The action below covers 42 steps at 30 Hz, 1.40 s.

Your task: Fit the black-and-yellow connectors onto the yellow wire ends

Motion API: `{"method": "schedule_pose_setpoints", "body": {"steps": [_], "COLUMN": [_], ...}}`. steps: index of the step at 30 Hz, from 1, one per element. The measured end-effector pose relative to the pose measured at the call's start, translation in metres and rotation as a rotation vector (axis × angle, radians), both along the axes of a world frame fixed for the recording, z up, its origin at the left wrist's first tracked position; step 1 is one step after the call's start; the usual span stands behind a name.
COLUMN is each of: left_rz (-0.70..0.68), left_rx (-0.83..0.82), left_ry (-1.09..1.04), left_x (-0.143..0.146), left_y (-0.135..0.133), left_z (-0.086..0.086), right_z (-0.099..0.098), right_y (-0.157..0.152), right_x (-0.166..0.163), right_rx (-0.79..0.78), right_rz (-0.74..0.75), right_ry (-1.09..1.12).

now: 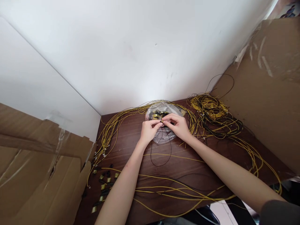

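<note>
Over a clear plastic bag (164,137) at the back of the table, my left hand (149,130) and my right hand (178,125) meet fingertip to fingertip. Both are closed in a pinch. A thin black wire (161,166) hangs in a loop beneath them, and its upper part runs up to the left fingertips. Something tiny, partly yellowish, sits between the right fingertips; the fingers hide most of it. Small black and yellow parts (156,116) lie in the bag just behind my hands.
A tangled coil of yellow and black wires (208,107) lies at the back right. Long yellow wires (112,128) arc along the left and cross the front. Several small black-and-yellow pieces (102,187) lie front left. Cardboard (269,103) flanks the right side; a white wall (140,56) stands behind.
</note>
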<state>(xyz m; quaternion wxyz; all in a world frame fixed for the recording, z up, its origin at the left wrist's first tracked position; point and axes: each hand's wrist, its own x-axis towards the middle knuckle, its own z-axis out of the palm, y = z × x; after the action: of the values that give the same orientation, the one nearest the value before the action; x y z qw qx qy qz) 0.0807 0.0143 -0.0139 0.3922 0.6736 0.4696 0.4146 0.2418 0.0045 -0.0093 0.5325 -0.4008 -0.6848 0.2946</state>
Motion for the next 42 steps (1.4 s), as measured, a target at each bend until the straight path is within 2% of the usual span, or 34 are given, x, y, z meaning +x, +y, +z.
{"method": "schedule_pose_setpoints", "body": {"steps": [32,42], "left_rz": [0.005,0.005], "left_rx": [0.016,0.027], "left_ry": [-0.015,-0.010], "left_x": [0.0020,0.0018], "left_y": [0.0002,-0.0001], "left_z": [-0.0007,-0.0009], "right_z": [0.0032,-0.0023], "right_y": [-0.0015,-0.0001], "right_x": [0.0007,0.0018], "right_rx": [0.097,0.002], "right_rz": [-0.033,-0.047], "right_ry": [-0.134,-0.109]}}
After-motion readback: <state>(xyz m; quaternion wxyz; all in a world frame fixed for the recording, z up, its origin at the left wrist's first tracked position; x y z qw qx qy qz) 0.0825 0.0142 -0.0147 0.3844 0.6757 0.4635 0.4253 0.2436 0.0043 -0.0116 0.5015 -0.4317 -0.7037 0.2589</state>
